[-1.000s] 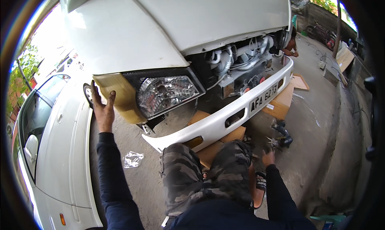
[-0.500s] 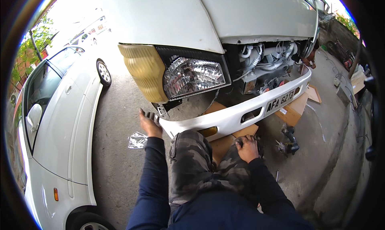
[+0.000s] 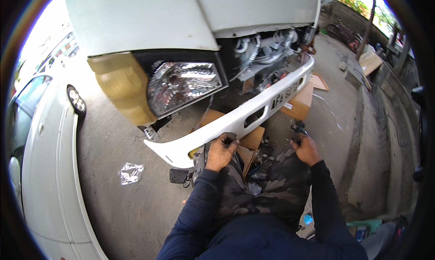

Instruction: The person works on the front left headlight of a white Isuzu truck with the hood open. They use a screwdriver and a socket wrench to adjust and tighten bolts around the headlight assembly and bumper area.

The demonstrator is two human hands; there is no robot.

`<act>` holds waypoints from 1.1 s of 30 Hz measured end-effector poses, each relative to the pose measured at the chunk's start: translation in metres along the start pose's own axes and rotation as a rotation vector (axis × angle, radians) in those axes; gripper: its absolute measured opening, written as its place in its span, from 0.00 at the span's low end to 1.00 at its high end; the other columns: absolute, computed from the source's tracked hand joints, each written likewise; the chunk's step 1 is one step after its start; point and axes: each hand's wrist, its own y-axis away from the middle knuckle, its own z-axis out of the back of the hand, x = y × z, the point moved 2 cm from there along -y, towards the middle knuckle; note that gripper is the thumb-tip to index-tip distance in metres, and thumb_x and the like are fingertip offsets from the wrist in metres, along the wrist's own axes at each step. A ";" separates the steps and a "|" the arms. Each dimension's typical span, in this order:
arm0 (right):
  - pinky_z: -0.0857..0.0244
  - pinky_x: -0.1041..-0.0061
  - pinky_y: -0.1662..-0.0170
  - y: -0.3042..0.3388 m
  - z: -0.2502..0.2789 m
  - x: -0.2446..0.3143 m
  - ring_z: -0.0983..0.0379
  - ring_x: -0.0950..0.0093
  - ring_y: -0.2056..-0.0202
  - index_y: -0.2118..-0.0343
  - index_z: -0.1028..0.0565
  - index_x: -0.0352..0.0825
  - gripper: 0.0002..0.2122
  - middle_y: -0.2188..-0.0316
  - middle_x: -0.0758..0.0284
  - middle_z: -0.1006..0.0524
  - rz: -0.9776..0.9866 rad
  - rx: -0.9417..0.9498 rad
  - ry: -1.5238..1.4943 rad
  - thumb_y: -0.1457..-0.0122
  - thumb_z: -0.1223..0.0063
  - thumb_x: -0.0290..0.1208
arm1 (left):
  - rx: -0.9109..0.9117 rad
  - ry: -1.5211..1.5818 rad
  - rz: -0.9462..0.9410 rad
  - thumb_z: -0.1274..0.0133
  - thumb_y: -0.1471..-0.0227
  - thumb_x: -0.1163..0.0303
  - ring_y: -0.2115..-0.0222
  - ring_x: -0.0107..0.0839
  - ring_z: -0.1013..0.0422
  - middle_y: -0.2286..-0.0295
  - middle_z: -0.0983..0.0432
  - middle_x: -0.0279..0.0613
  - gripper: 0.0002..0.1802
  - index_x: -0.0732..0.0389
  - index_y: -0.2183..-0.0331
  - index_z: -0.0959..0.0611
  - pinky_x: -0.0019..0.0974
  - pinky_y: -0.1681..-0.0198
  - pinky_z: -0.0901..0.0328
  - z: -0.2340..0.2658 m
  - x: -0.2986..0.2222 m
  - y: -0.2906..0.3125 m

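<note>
The left hand (image 3: 220, 152) was clenched on the lower edge of the white bumper (image 3: 235, 119), which hung loose under the headlight (image 3: 181, 85) of the white car (image 3: 181, 15), at about 12 o'clock from the person's knees. The right hand (image 3: 306, 149) rested at 2 o'clock, near a dark tool (image 3: 297, 127) on the ground; I could not tell if its grip was closed on anything. Cardboard boxes (image 3: 297, 107) lay under the bumper, and a crumpled plastic wrap (image 3: 130, 173) lay at 9 o'clock. In my judgement, the bumper should be supported evenly, with the second hand further along it, so it does not twist.
</note>
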 end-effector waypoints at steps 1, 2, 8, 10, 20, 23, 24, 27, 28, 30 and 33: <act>0.29 0.59 0.52 -0.008 0.017 0.000 0.22 0.52 0.57 0.57 0.21 0.29 0.18 0.61 0.51 0.19 0.005 0.039 -0.041 0.42 0.39 0.39 | 0.011 0.005 -0.027 0.38 0.46 0.65 0.61 0.40 0.22 0.65 0.17 0.51 0.17 0.68 0.60 0.16 0.38 0.53 0.32 -0.008 0.001 -0.004; 0.29 0.59 0.52 -0.013 0.032 0.003 0.22 0.52 0.57 0.57 0.21 0.30 0.17 0.61 0.51 0.19 0.017 0.069 -0.067 0.42 0.40 0.39 | 0.036 0.011 -0.027 0.38 0.46 0.65 0.61 0.40 0.22 0.65 0.17 0.51 0.17 0.68 0.60 0.16 0.38 0.53 0.32 -0.016 0.002 -0.008; 0.30 0.59 0.51 -0.063 0.086 0.027 0.22 0.53 0.57 0.56 0.21 0.30 0.18 0.62 0.50 0.20 0.178 0.262 -0.074 0.41 0.41 0.40 | 0.125 -0.072 -0.070 0.38 0.47 0.64 0.61 0.44 0.22 0.64 0.17 0.53 0.17 0.67 0.60 0.16 0.40 0.53 0.31 -0.049 0.004 -0.026; 0.30 0.58 0.51 -0.079 0.091 0.027 0.22 0.53 0.57 0.55 0.22 0.30 0.19 0.62 0.49 0.20 0.241 0.323 -0.020 0.40 0.42 0.41 | 0.171 0.007 -0.069 0.38 0.47 0.62 0.61 0.48 0.21 0.65 0.18 0.57 0.20 0.67 0.59 0.16 0.42 0.54 0.30 -0.056 0.004 -0.029; 0.31 0.57 0.48 -0.093 -0.012 -0.013 0.24 0.52 0.52 0.53 0.24 0.29 0.22 0.57 0.49 0.21 0.179 0.625 0.205 0.41 0.41 0.44 | 0.244 -0.158 0.022 0.38 0.47 0.61 0.59 0.50 0.23 0.62 0.18 0.49 0.16 0.59 0.59 0.17 0.44 0.54 0.30 -0.079 -0.001 -0.034; 0.31 0.57 0.48 -0.091 -0.019 -0.006 0.24 0.52 0.52 0.51 0.26 0.29 0.23 0.56 0.50 0.21 0.286 0.803 0.115 0.41 0.40 0.43 | 0.236 -0.257 -0.069 0.38 0.48 0.62 0.57 0.49 0.24 0.60 0.20 0.50 0.16 0.59 0.58 0.17 0.45 0.53 0.30 -0.084 -0.006 -0.043; 0.31 0.57 0.47 -0.095 -0.015 0.000 0.24 0.53 0.52 0.50 0.27 0.29 0.23 0.55 0.51 0.22 0.347 0.699 0.026 0.42 0.40 0.42 | 0.227 -0.237 -0.068 0.38 0.48 0.64 0.57 0.47 0.23 0.59 0.20 0.49 0.16 0.60 0.58 0.18 0.43 0.52 0.30 -0.088 -0.006 -0.047; 0.30 0.57 0.47 -0.107 -0.002 0.015 0.24 0.53 0.52 0.49 0.27 0.29 0.23 0.55 0.51 0.22 0.412 0.535 -0.073 0.42 0.39 0.41 | 0.200 -0.124 0.032 0.37 0.47 0.69 0.58 0.41 0.23 0.59 0.21 0.47 0.15 0.62 0.58 0.18 0.39 0.52 0.30 -0.097 -0.001 -0.052; 0.30 0.57 0.47 -0.112 0.003 0.017 0.24 0.53 0.52 0.49 0.27 0.29 0.23 0.54 0.51 0.23 0.447 0.481 -0.095 0.42 0.39 0.40 | 0.150 -0.032 0.073 0.37 0.47 0.70 0.59 0.39 0.23 0.59 0.21 0.46 0.14 0.63 0.58 0.18 0.38 0.52 0.31 -0.096 0.003 -0.054; 0.32 0.58 0.46 -0.122 0.007 0.017 0.26 0.54 0.50 0.48 0.28 0.31 0.23 0.54 0.53 0.24 0.405 0.554 -0.107 0.42 0.38 0.38 | 0.026 0.069 0.012 0.37 0.47 0.74 0.58 0.32 0.26 0.59 0.22 0.42 0.14 0.64 0.58 0.19 0.34 0.52 0.31 -0.085 0.014 -0.063; 0.33 0.57 0.44 -0.136 0.010 0.014 0.27 0.54 0.49 0.46 0.28 0.32 0.23 0.52 0.54 0.25 0.367 0.587 -0.120 0.42 0.39 0.36 | -0.209 -0.271 -0.039 0.39 0.46 0.75 0.55 0.35 0.26 0.58 0.23 0.43 0.14 0.62 0.56 0.19 0.38 0.49 0.32 -0.026 0.040 -0.093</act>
